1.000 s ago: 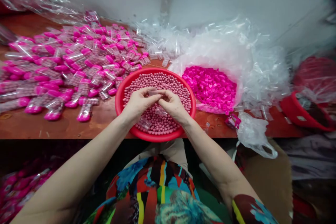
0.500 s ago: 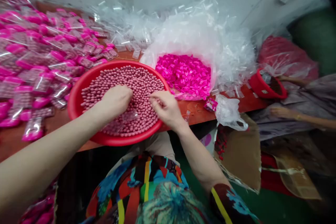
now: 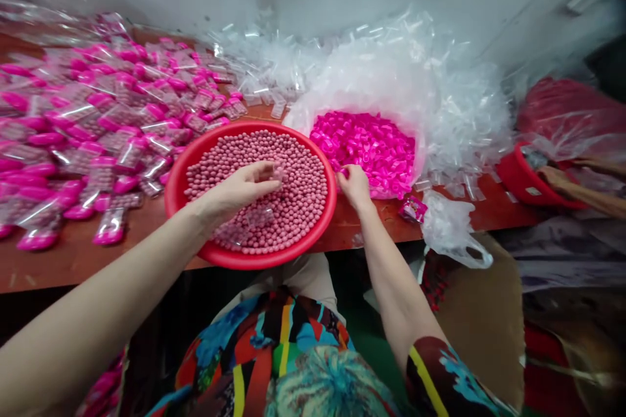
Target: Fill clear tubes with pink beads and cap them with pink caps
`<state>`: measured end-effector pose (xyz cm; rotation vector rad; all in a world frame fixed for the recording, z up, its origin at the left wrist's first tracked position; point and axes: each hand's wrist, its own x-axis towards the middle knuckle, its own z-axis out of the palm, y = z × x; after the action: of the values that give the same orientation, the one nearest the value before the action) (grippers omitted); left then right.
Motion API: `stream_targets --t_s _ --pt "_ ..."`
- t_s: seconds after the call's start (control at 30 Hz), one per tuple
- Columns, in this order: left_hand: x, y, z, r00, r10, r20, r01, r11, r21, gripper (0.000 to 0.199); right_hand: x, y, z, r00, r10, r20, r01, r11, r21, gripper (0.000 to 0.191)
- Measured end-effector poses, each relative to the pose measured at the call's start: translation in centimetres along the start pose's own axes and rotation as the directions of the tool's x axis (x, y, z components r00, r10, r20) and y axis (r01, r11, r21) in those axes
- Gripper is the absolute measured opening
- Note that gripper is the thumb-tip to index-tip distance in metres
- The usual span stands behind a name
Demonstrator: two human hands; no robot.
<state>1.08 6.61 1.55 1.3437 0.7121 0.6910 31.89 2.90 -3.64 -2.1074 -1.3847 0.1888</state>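
Observation:
A round red basin point(image 3: 172, 199) full of small dusty-pink balls point(image 3: 298, 182) sits at the table's near edge. My left hand point(image 3: 235, 192) hovers over the balls and pinches a small clear plastic case point(image 3: 278, 173) between thumb and fingers. My right hand point(image 3: 353, 186) reaches right of the basin into the edge of a heap of bright pink caps point(image 3: 369, 146) lying in a clear bag; its fingertips touch the caps, and what they hold is hidden. A few empty clear cases point(image 3: 254, 218) lie on the balls.
Several filled cases with pink caps point(image 3: 98, 137) cover the brown table point(image 3: 73, 257) at left. Empty clear cases point(image 3: 264, 68) are heaped at the back. A crumpled clear bag point(image 3: 450, 228) hangs over the edge. Another red basin point(image 3: 518, 179) and another person's arm point(image 3: 581, 192) are far right.
My right hand left the basin and moved right to the pink caps. My left hand lifted off the balls holding a clear case. The view swung slightly left.

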Motion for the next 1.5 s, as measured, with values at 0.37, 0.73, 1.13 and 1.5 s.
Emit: stream_targets --t_s 0.37,0.73,1.13,1.5 --pt "-5.7 -0.1 1.9 0.987 -0.148 0.055 0.149 0.759 -0.633 0.024 -5.2 -9.7 -1.5 0.921 -0.355 0.159 0.181 0.753 0.633 0.042" --pt "-6.0 -0.8 2.5 0.97 -0.203 -0.132 0.093 0.815 -0.573 0.024 -7.7 -14.2 -1.6 0.67 -0.681 0.296 0.494 0.706 0.507 0.021" --pt "-5.7 -1.7 1.7 0.776 -0.111 -0.621 -0.25 0.85 -0.464 0.028 -5.3 -14.2 0.8 0.75 -0.594 0.29 0.598 0.797 0.086 0.032" --pt "-6.4 -1.2 2.1 0.911 -0.124 -0.394 -0.132 0.815 -0.564 0.015 -4.7 -15.1 3.0 0.816 -0.506 0.281 0.477 0.863 0.169 0.015"
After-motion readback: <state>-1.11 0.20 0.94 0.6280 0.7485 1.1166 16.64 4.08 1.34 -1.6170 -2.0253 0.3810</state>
